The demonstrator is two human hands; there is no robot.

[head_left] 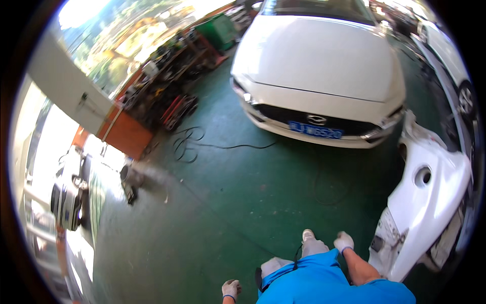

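Note:
My left hand, in a pale work glove with a blue cuff, hangs low beside my body over the green floor. Its fingers look loosely curled, and no object shows in them. On the other side my right hand, gloved the same way, is held in front of my hip with its fingers curled in and nothing visible in it. The nearest thing to it is a large white car body panel with a round opening, standing on my right. Ahead is a white car, its front facing me and its bonnet down.
A thin black hose lies looped across the green floor. Cluttered shelves and a green bin line the far left wall. An orange cabinet stands nearer, by a pillar. Another white car is at the far right.

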